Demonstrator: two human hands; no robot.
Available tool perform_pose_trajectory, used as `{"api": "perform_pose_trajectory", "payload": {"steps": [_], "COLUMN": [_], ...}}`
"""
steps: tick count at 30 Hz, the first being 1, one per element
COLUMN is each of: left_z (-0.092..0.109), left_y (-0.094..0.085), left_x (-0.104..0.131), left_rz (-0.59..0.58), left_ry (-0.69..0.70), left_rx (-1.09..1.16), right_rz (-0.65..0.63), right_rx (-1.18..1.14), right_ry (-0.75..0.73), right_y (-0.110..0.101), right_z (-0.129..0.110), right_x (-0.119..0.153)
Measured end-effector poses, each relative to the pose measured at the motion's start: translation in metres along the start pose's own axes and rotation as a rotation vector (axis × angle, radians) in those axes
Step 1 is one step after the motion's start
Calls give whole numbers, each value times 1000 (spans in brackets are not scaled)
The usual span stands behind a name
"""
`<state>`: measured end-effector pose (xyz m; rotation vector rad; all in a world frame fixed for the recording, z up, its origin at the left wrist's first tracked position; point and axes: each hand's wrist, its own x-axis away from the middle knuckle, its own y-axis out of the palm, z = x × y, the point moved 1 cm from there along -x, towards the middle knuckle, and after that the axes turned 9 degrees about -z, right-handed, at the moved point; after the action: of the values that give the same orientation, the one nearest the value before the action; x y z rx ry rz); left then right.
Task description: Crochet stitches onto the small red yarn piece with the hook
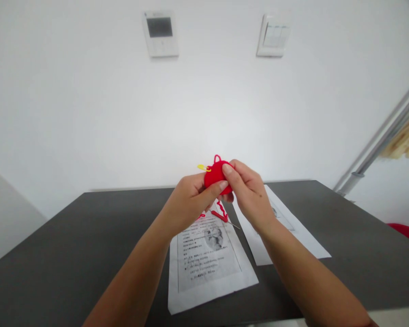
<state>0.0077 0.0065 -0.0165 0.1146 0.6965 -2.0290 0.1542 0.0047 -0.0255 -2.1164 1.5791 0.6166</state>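
Between my two hands is a small round red crochet piece (214,176), raised over the table. My left hand (187,195) grips its left side, thumb along the lower front. My right hand (250,190) pinches its right side, with the thumb pressed on the front face. A yellow stitch marker (202,167) hangs at its upper left edge, and a loop of red yarn (217,157) stands up from the top. Below the hands, a crochet hook with a red handle (219,216) lies on a printed sheet (204,281), beside a wavy strand of red yarn.
A second printed sheet (259,254) lies to the right, partly behind my right forearm. Both papers rest on a dark table (122,245) against a white wall. A wall panel (161,34) and a light switch (274,35) are mounted above. A metal pole (381,141) leans at the right.
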Motion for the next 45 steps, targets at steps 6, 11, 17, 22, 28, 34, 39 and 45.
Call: {"api": "perform_pose_trajectory", "payload": {"steps": [6, 11, 17, 22, 28, 34, 39, 45], "left_z": [4, 5, 1, 0, -5, -6, -8, -8], "left_y": [2, 1, 2, 4, -4, -10, -8, -6], "left_x": [-4, -5, -4, -6, -7, -8, -10, -12], "left_rz": [-5, -36, -72, -58, 52, 247, 197, 266], "left_ry": [53, 1, -140, -122, -87, -13, -47, 12], "left_rx": [55, 98, 202, 239, 82, -48, 211, 198], "right_rz": [35, 75, 90, 82, -5, -58, -74, -93], "right_rx": [40, 127, 170, 106, -11, -51, -45, -91], "right_ry": [-19, -38, -53, -54, -20, 54, 31, 43], "right_y": [0, 0, 0, -1, -2, -3, -3, -3], "right_z": [0, 3, 5, 7, 7, 7, 6, 10], "right_x": [2, 4, 3, 1, -2, -5, -5, -6]}}
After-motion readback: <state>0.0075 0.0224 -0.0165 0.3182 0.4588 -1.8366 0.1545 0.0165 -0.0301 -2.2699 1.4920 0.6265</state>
